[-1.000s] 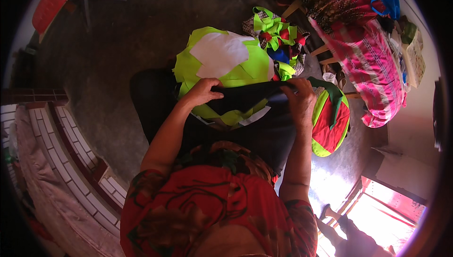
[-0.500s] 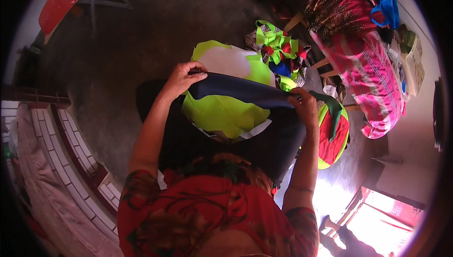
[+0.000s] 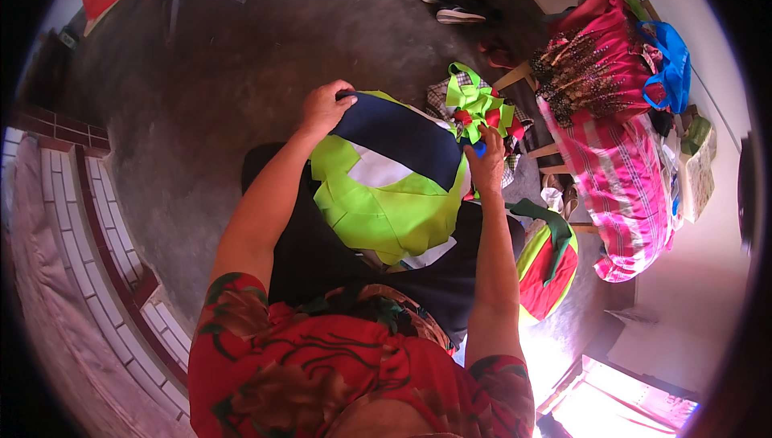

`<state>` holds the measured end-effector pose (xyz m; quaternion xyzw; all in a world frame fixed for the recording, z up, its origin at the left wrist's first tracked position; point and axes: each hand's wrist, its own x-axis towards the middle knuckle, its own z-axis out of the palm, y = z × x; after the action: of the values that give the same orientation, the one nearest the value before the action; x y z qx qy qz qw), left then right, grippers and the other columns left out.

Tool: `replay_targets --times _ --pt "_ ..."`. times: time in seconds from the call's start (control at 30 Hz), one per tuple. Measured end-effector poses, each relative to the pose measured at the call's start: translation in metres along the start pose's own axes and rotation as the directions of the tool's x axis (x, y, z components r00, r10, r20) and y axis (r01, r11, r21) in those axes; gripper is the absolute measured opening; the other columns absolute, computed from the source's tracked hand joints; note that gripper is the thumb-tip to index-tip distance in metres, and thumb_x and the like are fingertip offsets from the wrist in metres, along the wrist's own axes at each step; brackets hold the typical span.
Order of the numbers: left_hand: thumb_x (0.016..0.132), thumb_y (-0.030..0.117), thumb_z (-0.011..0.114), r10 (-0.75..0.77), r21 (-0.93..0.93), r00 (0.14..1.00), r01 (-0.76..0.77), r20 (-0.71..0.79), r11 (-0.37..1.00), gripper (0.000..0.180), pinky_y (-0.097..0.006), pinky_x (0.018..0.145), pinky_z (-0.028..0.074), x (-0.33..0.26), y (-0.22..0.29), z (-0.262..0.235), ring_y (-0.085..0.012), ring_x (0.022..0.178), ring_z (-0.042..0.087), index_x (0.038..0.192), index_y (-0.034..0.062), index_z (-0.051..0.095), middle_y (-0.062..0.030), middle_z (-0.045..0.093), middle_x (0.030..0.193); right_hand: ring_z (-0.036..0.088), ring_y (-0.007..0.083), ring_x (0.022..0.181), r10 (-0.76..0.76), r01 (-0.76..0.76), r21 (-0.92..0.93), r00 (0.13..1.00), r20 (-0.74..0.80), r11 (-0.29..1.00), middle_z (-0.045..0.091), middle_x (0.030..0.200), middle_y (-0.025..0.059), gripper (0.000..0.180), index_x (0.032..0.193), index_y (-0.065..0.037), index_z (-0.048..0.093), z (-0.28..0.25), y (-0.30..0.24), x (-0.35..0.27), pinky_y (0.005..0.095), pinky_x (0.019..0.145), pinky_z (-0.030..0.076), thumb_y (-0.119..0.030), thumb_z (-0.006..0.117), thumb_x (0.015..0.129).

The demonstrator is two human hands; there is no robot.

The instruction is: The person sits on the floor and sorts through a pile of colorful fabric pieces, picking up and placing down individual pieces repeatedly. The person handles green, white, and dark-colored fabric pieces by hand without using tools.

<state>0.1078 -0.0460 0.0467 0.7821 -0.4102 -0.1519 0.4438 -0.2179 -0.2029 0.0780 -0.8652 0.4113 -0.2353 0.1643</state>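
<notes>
A rounded patchwork of lime-green and white cloth (image 3: 374, 217) lies over my lap. Across its far part runs a navy cloth strip (image 3: 394, 139), flat and slanting down to the right. At its far left corner my left hand (image 3: 328, 107) pinches the edge between thumb and fingers. By the strip's right end is my right hand (image 3: 486, 163), its fingers stretched forward and the thumb apart from them. The thumb is close to the strip's edge; whether it touches cannot be made out.
Lime, red and checked cloth scraps (image 3: 474, 100) lie beyond my right hand. A red-and-lime round cloth piece (image 3: 551, 273) with a dark green strip is at my right. Pink plaid cloth (image 3: 607, 173) and a blue bag (image 3: 669, 64) lie further right. Shoes (image 3: 458, 14) stand far off.
The navy strip has gone from being held up and stretched between both hands to lying flat on the patchwork. My right hand has let go and moved away from me. The view has shifted.
</notes>
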Motion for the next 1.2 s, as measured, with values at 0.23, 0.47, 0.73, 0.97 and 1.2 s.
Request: replay_targets --times 0.23,0.47,0.73,0.97,1.2 --pt "0.077 0.013 0.071 0.088 0.387 0.992 -0.045 -0.094 0.921 0.04 -0.042 0.091 0.043 -0.013 0.003 0.004 -0.0309 0.108 0.056 0.115 0.0139 0.057 -0.0084 0.061 0.111 0.028 0.0398 0.137 -0.185 0.2 -0.11 0.973 0.138 0.974 0.033 0.146 0.0207 0.065 0.134 -0.012 0.048 0.034 -0.042 -0.043 0.0485 0.109 0.029 -0.029 0.076 0.077" --pt "0.08 0.02 0.07 0.306 0.207 0.893 -0.384 0.33 0.9 0.046 -0.044 0.1 0.04 -0.054 0.002 0.016 -0.0335 0.119 0.048 0.122 0.0142 0.053 -0.0122 0.05 0.129 0.02 0.0412 0.14 -0.02 0.065 -0.153 0.96 0.279 0.986 0.022 0.153 0.0194 0.071 0.145 -0.022 0.036 0.064 -0.036 -0.068 0.0578 0.108 0.022 -0.05 0.061 0.084" --pt "0.085 0.024 0.066 0.224 0.16 0.857 -0.33 0.464 0.93 0.049 -0.042 0.103 0.038 -0.056 -0.002 0.021 -0.0333 0.129 0.041 0.13 0.0181 0.049 -0.0126 0.041 0.141 0.017 0.0413 0.142 0.038 -0.01 -0.081 0.937 0.348 0.997 0.022 0.153 0.0191 0.076 0.146 -0.025 0.033 0.054 -0.032 -0.064 0.0563 0.11 0.02 -0.046 0.067 0.081" --pt "0.085 0.024 0.066 0.311 0.139 0.844 -0.405 0.437 0.904 0.049 -0.043 0.104 0.037 -0.056 -0.019 0.03 -0.035 0.131 0.039 0.131 0.0141 0.051 -0.0155 0.04 0.143 0.033 0.0369 0.136 -0.061 0.041 0.127 0.986 0.153 0.991 0.036 0.146 0.0165 0.065 0.137 -0.018 0.046 -0.035 -0.026 -0.076 0.0532 0.105 0.033 -0.028 0.072 0.079" --pt "0.082 0.025 0.069 0.378 0.18 0.867 -0.449 0.324 0.875 0.052 -0.043 0.104 0.037 -0.056 -0.011 0.015 -0.0366 0.129 0.042 0.128 0.0075 0.052 -0.0177 0.042 0.142 0.052 0.0373 0.115 0.174 -0.304 -0.194 0.85 -0.497 0.933 0.056 0.124 0.017 0.056 0.126 -0.008 0.054 -0.15 0.078 -0.132 0.0447 0.097 0.042 -0.014 0.074 0.073"
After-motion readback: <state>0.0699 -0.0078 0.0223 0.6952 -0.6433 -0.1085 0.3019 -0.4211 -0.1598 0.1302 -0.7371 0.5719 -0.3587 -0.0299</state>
